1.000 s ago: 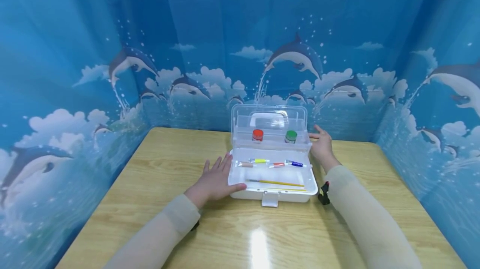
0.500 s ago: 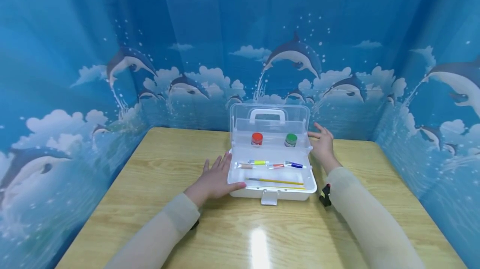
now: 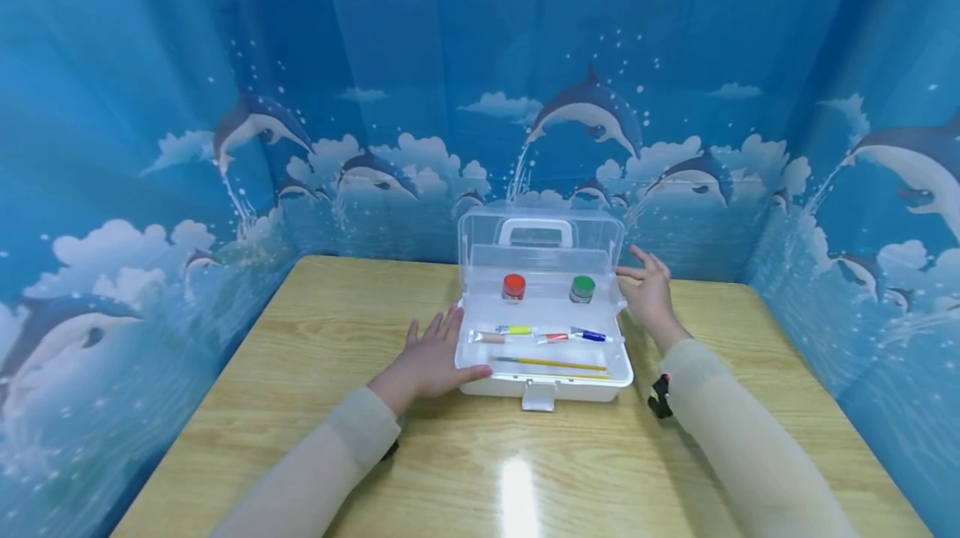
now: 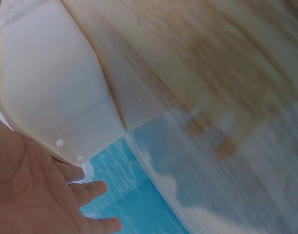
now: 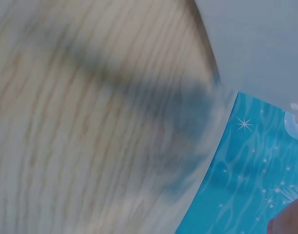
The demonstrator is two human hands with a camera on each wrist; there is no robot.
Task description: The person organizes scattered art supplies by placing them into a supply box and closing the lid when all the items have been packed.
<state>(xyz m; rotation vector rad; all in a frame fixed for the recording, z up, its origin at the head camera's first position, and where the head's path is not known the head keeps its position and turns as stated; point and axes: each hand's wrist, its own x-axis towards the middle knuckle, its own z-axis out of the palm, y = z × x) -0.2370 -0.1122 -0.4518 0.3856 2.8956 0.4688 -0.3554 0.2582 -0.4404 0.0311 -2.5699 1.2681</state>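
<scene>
A white plastic box (image 3: pixel 480 386) stands on the table with its clear lid (image 3: pixel 618 229) raised at the back. On its upper tray (image 3: pixel 547 284) sit a red-capped paint jar (image 3: pixel 513 286) and a green-capped paint jar (image 3: pixel 582 289). Lower down lie several paint tubes, among them a blue one (image 3: pixel 588 335), and a yellow paintbrush (image 3: pixel 562 364). My left hand (image 3: pixel 427 359) rests against the box's left side, fingers spread, thumb on the front rim. Beside the back right corner is my right hand (image 3: pixel 648 296), fingers extended, thumb at the lid; exact contact is hidden.
The wooden table (image 3: pixel 337 304) carries the box near its back edge. A blue dolphin-print curtain (image 3: pixel 405 104) hangs close behind and on both sides. The open latch (image 3: pixel 538 396) juts from the box's front.
The lid and upper tray have swung forward, carrying both jars lower and nearer. My right hand has shifted slightly right with them. My left hand stays in place.
</scene>
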